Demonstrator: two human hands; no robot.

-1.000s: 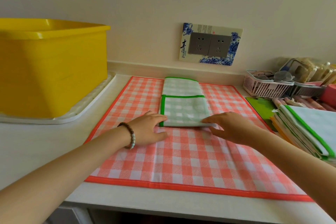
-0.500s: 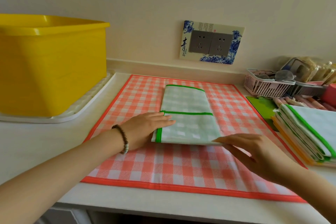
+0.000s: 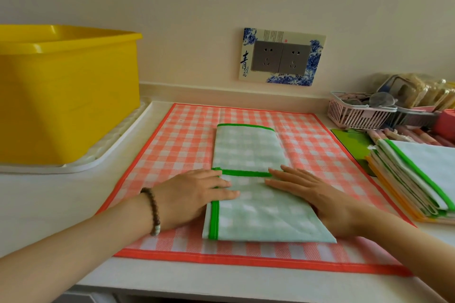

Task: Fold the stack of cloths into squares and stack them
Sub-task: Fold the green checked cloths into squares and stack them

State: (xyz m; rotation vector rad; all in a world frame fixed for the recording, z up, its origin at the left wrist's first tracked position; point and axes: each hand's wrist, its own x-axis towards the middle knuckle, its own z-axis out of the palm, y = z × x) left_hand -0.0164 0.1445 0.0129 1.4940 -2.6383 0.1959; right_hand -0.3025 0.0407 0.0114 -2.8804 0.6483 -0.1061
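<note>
Two bare hands press flat on a green checked cloth [image 3: 248, 150] in the lower middle of the frame. We see the left hand [image 3: 197, 194], with a bead bracelet [image 3: 154, 211] at its wrist, lying over the cloth's left edge, fingers straight and close together. The right hand [image 3: 312, 194] lies over the right edge, fingers straight and slightly spread; neither hand grips anything. Both sets of fingertips point inward, near a green hem that crosses the cloth. The cloth is folded into a long strip running away from us, its near part doubled over. It rests on an orange checked cloth [image 3: 172, 145] spread flat on the pale worktop [image 3: 49, 204]. At the right edge of the frame we see a stack of cloths [image 3: 418, 179] with green and orange borders, apart from the hands. Behind it stands a pink basket [image 3: 357, 115]. At upper left a yellow tub [image 3: 66, 96] sits on a white tray [image 3: 118, 152]. On the wall, upper middle, is a double socket [image 3: 280, 56].
</note>
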